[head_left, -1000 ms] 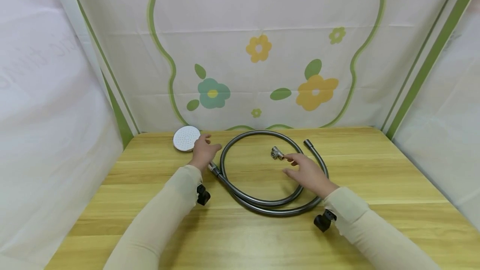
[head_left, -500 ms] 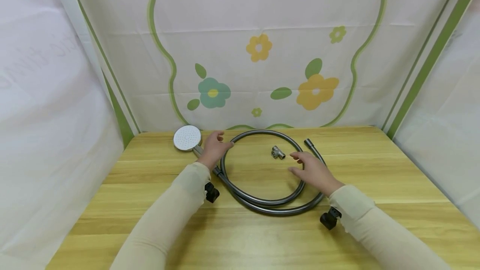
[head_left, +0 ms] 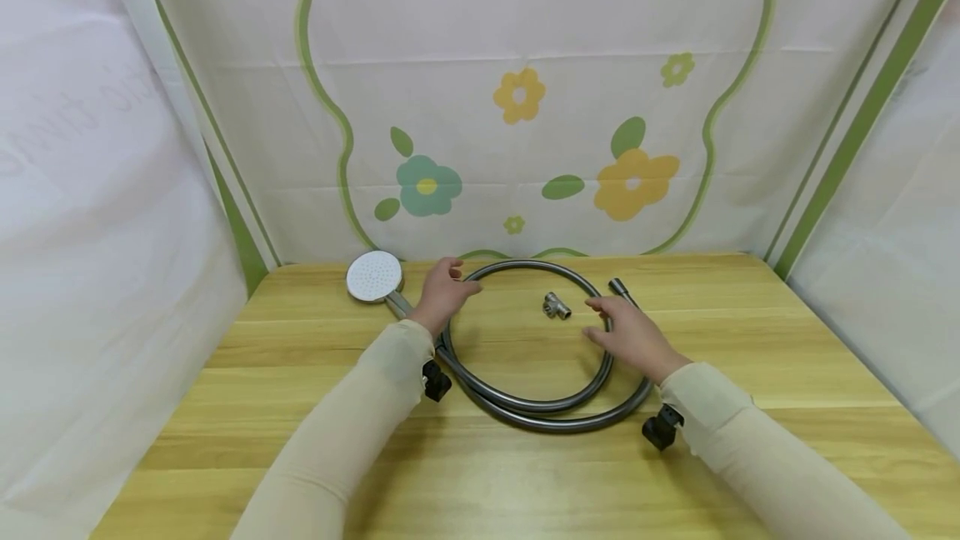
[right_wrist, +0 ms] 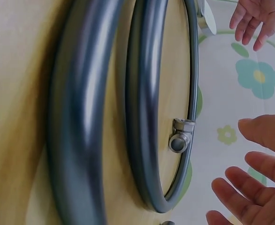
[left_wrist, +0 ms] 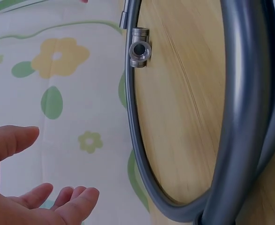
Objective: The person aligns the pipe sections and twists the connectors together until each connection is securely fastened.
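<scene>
My left hand (head_left: 442, 297), fingers relaxed and holding nothing, is over the far left side of a coiled dark grey shower hose (head_left: 540, 422). Just left of it a shower head (head_left: 374, 277) lies with its white face up; the hand and wrist hide the lower end of its handle. Inside the coil lies a small metal tee fitting (head_left: 557, 306), its threaded end visible in the left wrist view. Right of the fitting, my right hand (head_left: 636, 337) hovers over the hose with loosely bent fingers and nothing between them. Both palms face inward.
The hose's free end (head_left: 617, 286) points toward the back, beyond the right hand. A wooden table (head_left: 510, 490) bears everything. Behind it hangs a white curtain (head_left: 465, 123) with printed flowers, and white fabric walls (head_left: 105, 257) stand at both sides.
My left hand has moved right, away from the shower head, uncovering part of its handle. My right hand has drawn slightly right, away from the fitting. The objects have stayed put.
</scene>
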A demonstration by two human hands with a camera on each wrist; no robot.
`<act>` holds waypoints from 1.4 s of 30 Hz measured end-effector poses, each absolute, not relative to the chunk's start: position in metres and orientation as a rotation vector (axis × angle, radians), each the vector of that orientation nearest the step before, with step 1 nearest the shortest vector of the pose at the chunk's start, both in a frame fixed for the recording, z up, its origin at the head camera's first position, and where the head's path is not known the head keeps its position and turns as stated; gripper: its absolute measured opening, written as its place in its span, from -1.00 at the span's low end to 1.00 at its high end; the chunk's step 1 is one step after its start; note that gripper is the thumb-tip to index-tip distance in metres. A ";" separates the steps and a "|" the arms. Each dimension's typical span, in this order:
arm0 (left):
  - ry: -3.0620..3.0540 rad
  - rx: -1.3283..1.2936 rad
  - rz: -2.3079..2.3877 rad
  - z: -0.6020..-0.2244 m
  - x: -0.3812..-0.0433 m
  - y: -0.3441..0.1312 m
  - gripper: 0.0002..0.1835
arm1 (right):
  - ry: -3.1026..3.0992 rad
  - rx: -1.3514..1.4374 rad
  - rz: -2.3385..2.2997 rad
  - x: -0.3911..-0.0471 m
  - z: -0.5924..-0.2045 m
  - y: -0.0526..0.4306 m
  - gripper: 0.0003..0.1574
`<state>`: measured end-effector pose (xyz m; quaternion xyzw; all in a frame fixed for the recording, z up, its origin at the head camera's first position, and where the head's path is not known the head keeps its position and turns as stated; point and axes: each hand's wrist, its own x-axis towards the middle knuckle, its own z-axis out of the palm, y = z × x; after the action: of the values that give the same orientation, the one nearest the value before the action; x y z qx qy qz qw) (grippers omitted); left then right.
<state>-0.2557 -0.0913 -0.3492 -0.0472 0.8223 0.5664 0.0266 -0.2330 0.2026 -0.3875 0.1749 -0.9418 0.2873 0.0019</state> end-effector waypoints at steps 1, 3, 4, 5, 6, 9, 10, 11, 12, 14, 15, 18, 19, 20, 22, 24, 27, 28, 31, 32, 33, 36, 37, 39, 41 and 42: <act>2.546 -0.143 1.748 -0.350 -0.256 -0.090 -0.33 | -2.956 0.540 0.906 -0.234 -0.387 0.203 -0.35; 2.549 -0.137 1.744 -0.350 -0.258 -0.088 -0.33 | -2.952 0.523 0.923 -0.235 -0.386 0.206 -0.35; 2.549 -0.135 1.742 -0.350 -0.258 -0.087 -0.33 | -2.947 0.514 0.932 -0.236 -0.385 0.207 -0.35; 2.547 -0.132 1.741 -0.351 -0.258 -0.086 -0.33 | -2.943 0.507 0.945 -0.237 -0.385 0.208 -0.34; 2.544 -0.129 1.744 -0.351 -0.259 -0.085 -0.34 | -2.940 0.501 0.955 -0.237 -0.384 0.210 -0.34; 2.541 -0.116 1.744 -0.350 -0.259 -0.082 -0.34 | -2.938 0.494 0.961 -0.239 -0.382 0.213 -0.32; 2.542 -0.113 1.743 -0.350 -0.260 -0.080 -0.35 | -2.941 0.492 0.958 -0.240 -0.382 0.215 -0.32; 2.542 -0.109 1.742 -0.350 -0.260 -0.079 -0.35 | -2.943 0.491 0.955 -0.240 -0.382 0.216 -0.32; 2.542 -0.108 1.740 -0.349 -0.260 -0.078 -0.35 | -2.945 0.490 0.947 -0.241 -0.382 0.216 -0.32; 2.539 -0.105 1.738 -0.348 -0.262 -0.074 -0.34 | -2.947 0.488 0.942 -0.243 -0.381 0.218 -0.32; 2.538 -0.105 1.736 -0.348 -0.262 -0.072 -0.33 | -2.948 0.486 0.942 -0.244 -0.381 0.218 -0.31; 2.528 -0.097 1.740 -0.347 -0.264 -0.068 -0.32 | -2.942 0.488 0.949 -0.246 -0.381 0.219 -0.31; 2.524 -0.092 1.745 -0.348 -0.265 -0.067 -0.32 | -2.940 0.490 0.948 -0.247 -0.381 0.220 -0.32; 2.516 -0.089 1.750 -0.348 -0.266 -0.066 -0.32 | -2.938 0.490 0.947 -0.248 -0.381 0.220 -0.32; 2.506 -0.079 1.758 -0.350 -0.268 -0.064 -0.32 | -2.931 0.494 0.943 -0.249 -0.381 0.220 -0.33; 2.497 -0.073 1.764 -0.351 -0.270 -0.064 -0.33 | -2.930 0.492 0.938 -0.250 -0.381 0.221 -0.33; 2.493 -0.070 1.764 -0.353 -0.273 -0.063 -0.33 | -2.940 0.486 0.933 -0.252 -0.381 0.222 -0.32; 2.494 -0.071 1.763 -0.353 -0.273 -0.063 -0.34 | -2.945 0.482 0.928 -0.253 -0.381 0.222 -0.32; 2.498 -0.075 1.756 -0.354 -0.275 -0.061 -0.34 | -2.951 0.479 0.915 -0.255 -0.380 0.224 -0.32; 2.501 -0.074 1.752 -0.354 -0.276 -0.061 -0.34 | -2.948 0.477 0.910 -0.256 -0.380 0.224 -0.32; 2.506 -0.072 1.746 -0.354 -0.277 -0.060 -0.34 | -2.945 0.477 0.905 -0.256 -0.380 0.225 -0.32; 2.526 -0.065 1.718 -0.354 -0.280 -0.057 -0.34 | -2.939 0.469 0.901 -0.259 -0.379 0.227 -0.33; 2.533 -0.062 1.711 -0.354 -0.281 -0.057 -0.33 | -2.935 0.468 0.902 -0.260 -0.379 0.228 -0.33; 2.541 -0.056 1.700 -0.354 -0.283 -0.055 -0.31 | -2.932 0.463 0.903 -0.262 -0.378 0.229 -0.33; 2.542 -0.050 1.698 -0.354 -0.284 -0.054 -0.31 | -2.932 0.460 0.900 -0.265 -0.378 0.230 -0.33; 2.542 -0.049 1.696 -0.354 -0.285 -0.054 -0.30 | -2.932 0.460 0.897 -0.266 -0.378 0.231 -0.32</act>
<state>-0.2850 -0.0537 -0.3541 -0.0160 0.8310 0.5545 0.0424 -0.2659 0.2309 -0.3781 0.1485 -0.9455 0.2892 0.0205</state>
